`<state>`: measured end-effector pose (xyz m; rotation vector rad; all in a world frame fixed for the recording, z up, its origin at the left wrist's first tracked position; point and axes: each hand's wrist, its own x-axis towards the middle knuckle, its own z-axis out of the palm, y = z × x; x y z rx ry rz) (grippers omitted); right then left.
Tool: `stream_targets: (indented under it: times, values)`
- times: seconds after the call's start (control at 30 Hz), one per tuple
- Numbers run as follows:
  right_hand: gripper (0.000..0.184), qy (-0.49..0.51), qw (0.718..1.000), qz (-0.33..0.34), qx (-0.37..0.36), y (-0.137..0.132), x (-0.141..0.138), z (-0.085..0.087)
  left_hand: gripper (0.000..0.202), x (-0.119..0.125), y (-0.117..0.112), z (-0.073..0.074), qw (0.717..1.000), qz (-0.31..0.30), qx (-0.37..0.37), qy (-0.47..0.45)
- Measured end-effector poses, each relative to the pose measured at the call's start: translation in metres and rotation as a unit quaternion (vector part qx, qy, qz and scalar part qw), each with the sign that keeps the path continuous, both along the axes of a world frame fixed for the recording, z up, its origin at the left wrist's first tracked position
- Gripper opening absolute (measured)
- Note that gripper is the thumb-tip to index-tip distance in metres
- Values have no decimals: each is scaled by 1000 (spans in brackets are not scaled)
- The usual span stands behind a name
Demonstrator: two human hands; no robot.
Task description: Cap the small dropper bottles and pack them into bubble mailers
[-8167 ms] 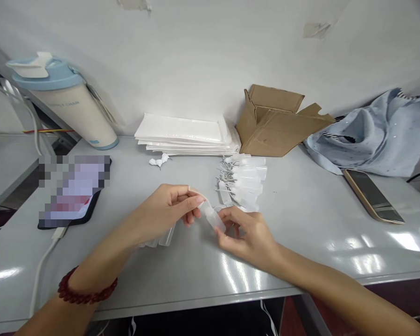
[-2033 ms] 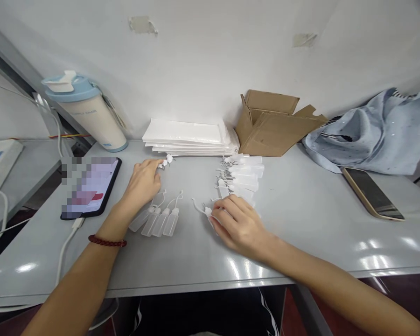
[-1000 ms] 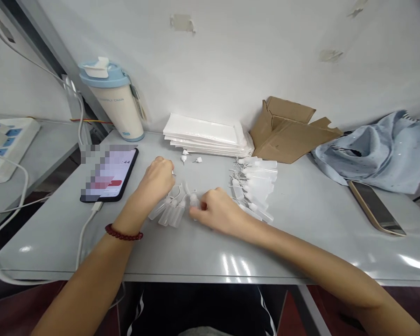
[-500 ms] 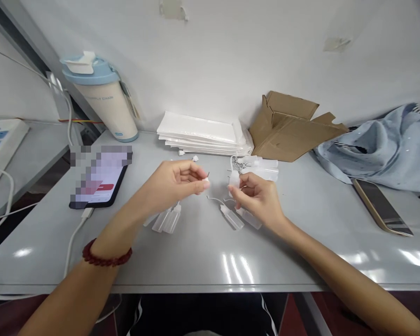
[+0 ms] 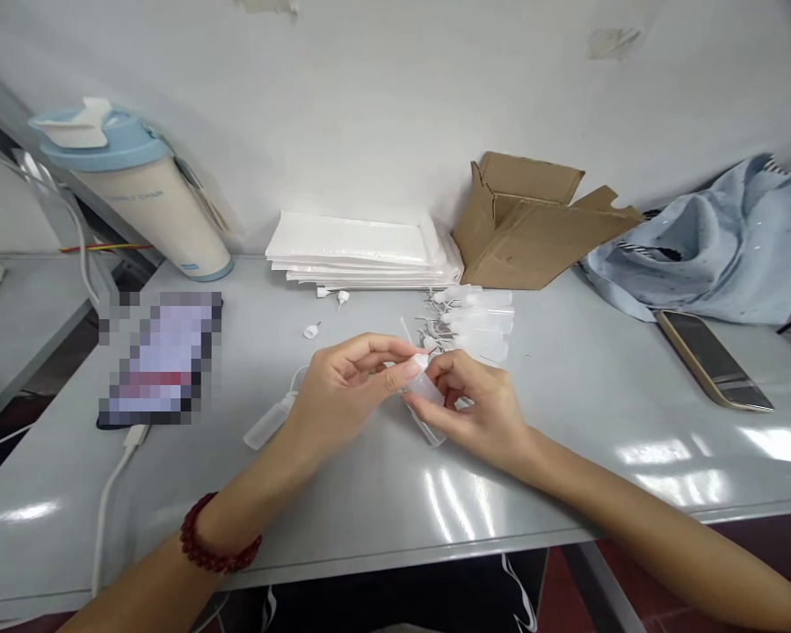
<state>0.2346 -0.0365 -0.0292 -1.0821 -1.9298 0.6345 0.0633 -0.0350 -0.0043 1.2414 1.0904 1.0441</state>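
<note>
My left hand (image 5: 362,382) pinches a small white needle-tip cap (image 5: 420,361) with a thin metal needle sticking out. The cap meets the top of a translucent plastic squeeze bottle (image 5: 425,387), tilted between my hands. My right hand (image 5: 475,396) has thumb and fingers closed round that bottle. Beneath the right hand, a clear bottle end (image 5: 433,434) shows; whether it is another bottle I cannot tell. Further back lies a pile of similar bottles (image 5: 481,318) with thin tips. One more bottle (image 5: 268,424) rests left of my left hand, partly hidden.
Loose caps (image 5: 311,331) lie before a stack of white padded envelopes (image 5: 352,242). An opened cardboard box (image 5: 533,229), light blue cloth (image 5: 705,237) and a phone (image 5: 715,360) are on the right. Leftward stand a tumbler (image 5: 145,207) and a phone on a cable (image 5: 164,360).
My left hand has moved right, bringing the cap from apart to the top of the bottle. My right hand has lowered slightly, its bottle now tilted. The camera view has shifted.
</note>
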Motion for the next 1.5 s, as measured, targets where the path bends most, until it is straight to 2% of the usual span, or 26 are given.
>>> stream_targets:
  times: [0.27, 0.43, 0.7, 0.83, 1.03, 1.1, 1.23, 1.33, 1.5]
  values:
    - [18, -13, 996, -13, 82, -2, 3, 0, 10, 2, 0, 0, 988, 23, -60, -142]
    - [19, -4, 997, -17, 77, -4, 3, -1, 9, 3, 1, 0, 978, 20, -71, -195]
    - [18, -3, 997, -24, 74, -5, 3, -2, 7, 3, -1, -1, 971, 23, -90, -219]
    - [18, -6, 997, -18, 74, -5, 2, -3, 8, 5, -2, -3, 980, 44, -74, -181]
    - [16, -33, 997, -26, 59, -6, 3, -6, 20, 5, -9, 1, 992, 114, 48, -6]
    - [15, -43, 995, -27, 84, -5, 3, -8, 20, 3, -11, 3, 988, 120, 78, 54]
    - [16, -90, 975, -41, 201, 0, 5, -12, 9, 0, -10, 7, 982, 97, 112, 114]
    - [16, -132, 951, -44, 278, 4, 6, -10, 6, -2, -6, 7, 989, 89, 79, 89]
    - [18, -180, 914, -45, 361, 8, 10, -5, 11, -5, 1, 4, 997, 66, -38, -1]
